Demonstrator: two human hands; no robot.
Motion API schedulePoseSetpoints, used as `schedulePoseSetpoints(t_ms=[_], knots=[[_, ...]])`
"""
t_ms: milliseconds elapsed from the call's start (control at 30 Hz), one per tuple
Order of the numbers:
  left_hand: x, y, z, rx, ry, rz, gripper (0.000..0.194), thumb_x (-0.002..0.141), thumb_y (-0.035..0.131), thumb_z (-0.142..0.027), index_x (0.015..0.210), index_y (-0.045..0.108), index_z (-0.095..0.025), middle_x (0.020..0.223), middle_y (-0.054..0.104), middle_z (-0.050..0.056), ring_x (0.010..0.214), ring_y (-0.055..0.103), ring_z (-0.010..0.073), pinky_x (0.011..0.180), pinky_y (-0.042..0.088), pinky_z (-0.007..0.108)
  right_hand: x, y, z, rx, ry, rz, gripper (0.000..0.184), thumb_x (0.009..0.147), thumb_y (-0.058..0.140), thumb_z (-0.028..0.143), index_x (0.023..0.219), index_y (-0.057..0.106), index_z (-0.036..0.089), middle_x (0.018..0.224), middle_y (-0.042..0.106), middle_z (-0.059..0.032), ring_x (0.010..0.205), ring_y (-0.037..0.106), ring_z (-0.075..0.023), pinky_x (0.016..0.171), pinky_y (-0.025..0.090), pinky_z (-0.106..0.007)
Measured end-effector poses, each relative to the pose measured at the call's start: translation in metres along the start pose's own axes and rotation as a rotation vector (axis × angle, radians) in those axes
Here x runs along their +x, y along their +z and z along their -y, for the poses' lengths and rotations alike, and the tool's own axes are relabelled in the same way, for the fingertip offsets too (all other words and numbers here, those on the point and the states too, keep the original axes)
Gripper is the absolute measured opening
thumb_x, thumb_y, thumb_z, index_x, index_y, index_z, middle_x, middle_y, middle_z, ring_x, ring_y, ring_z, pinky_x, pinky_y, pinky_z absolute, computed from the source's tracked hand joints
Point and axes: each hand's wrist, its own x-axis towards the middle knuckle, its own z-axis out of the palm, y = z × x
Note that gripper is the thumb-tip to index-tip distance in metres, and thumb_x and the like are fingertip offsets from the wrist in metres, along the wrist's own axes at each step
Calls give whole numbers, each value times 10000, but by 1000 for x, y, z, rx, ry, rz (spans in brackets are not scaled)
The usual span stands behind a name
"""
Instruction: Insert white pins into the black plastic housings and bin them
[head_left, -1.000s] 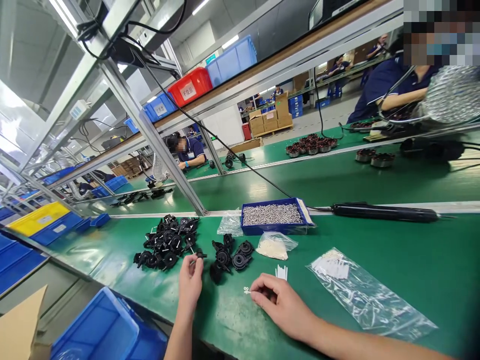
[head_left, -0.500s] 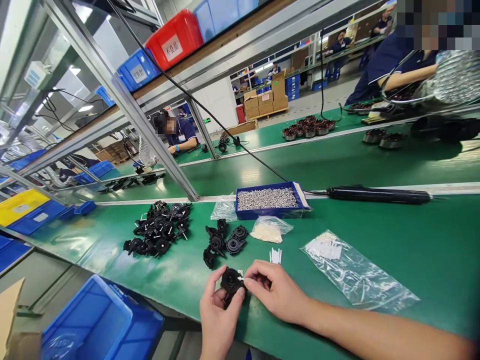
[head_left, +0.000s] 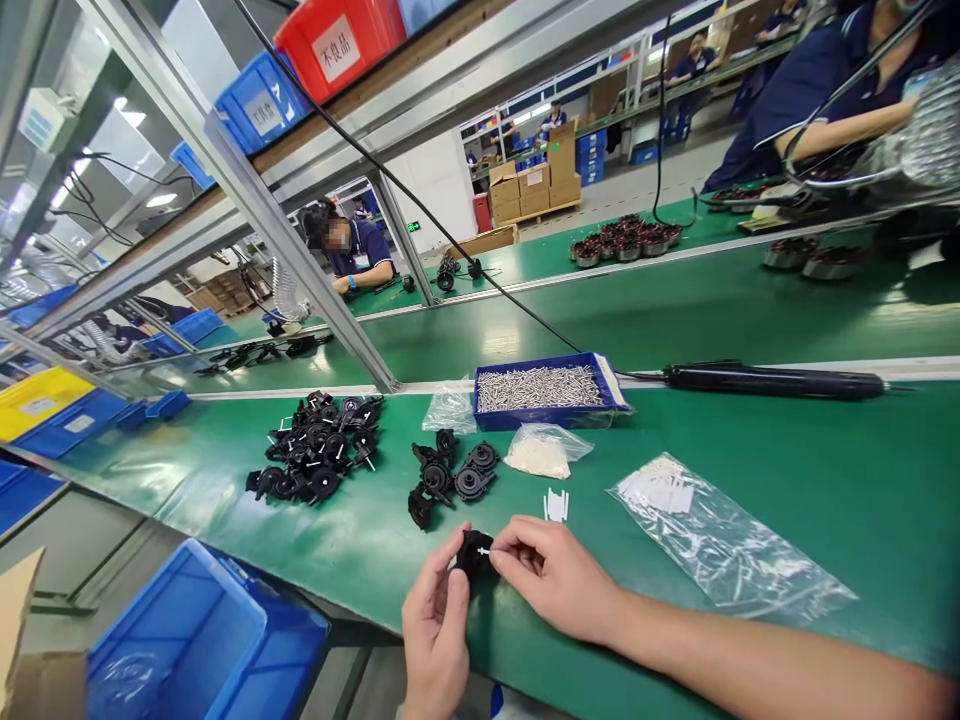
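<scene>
My left hand (head_left: 436, 630) grips a round black plastic housing (head_left: 472, 566) low over the bench front, thumb and fingers on its left side. From the right, my right hand (head_left: 559, 580) pinches a small white plastic pin (head_left: 484, 551), its tip against the housing. Whether the pin sits in a hole cannot be made out. Just beyond lie several loose black housings (head_left: 474, 482). A few white strips (head_left: 556, 505) rest on the bench above my right hand.
A larger heap of black housings with white pins (head_left: 322, 445) lies to the left. Behind are a blue tray of metal pins (head_left: 480, 418), a bag of small cream parts (head_left: 540, 455) and a black electric screwdriver (head_left: 780, 381). A clear bag (head_left: 735, 545) lies right; a blue bin (head_left: 180, 640) stands lower left.
The housing has turned in my left hand, its round face now tilted out of sight. The small white rings seen beside the pin no longer show. The camera view has shifted slightly.
</scene>
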Motion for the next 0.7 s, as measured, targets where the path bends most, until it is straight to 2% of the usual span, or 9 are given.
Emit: schedulePoseSetpoints(t_ms=[100, 333, 433, 600, 700], knots=[[3, -2, -1, -17, -12, -27, 381, 1000, 592, -398, 1331, 673, -227, 1419, 654, 126, 1332, 606, 274, 1119, 523, 349, -1, 0, 0, 14, -15, -3, 167, 980, 605, 287, 858, 669, 194, 762, 600, 22, 661, 519, -128, 601, 389, -255], [1, 4, -3, -121, -33, -2, 386, 948, 691, -332, 1312, 633, -216, 1374, 671, 147, 1212, 689, 265, 1034, 583, 334, -2, 1, 0, 18, -30, 19, 176, 987, 604, 297, 870, 683, 192, 784, 614, 14, 676, 536, -130, 608, 393, -255], [1, 4, -4, -155, -39, 0, 415, 935, 710, -317, 1327, 615, -215, 1371, 669, 155, 1226, 682, 279, 1033, 586, 346, -1, 1, 0, 16, -25, 18, 171, 986, 601, 291, 876, 688, 193, 786, 614, 13, 674, 537, -130, 607, 393, -255], [0, 3, -2, -181, -46, -9, 419, 939, 711, -294, 1340, 607, -233, 1349, 688, 140, 1214, 691, 258, 1004, 595, 298, 0, 0, 0, 19, -20, 15, 171, 986, 601, 293, 876, 686, 192, 787, 609, 12, 678, 537, -129, 605, 393, -252], [-2, 2, 2, -171, -19, 8, 407, 956, 685, -269, 1354, 608, -239, 1369, 670, 137, 1245, 672, 260, 1045, 576, 311, 0, 0, 0, 10, -26, 16, 178, 984, 602, 291, 865, 688, 190, 782, 607, 12, 669, 532, -125, 605, 391, -252]])
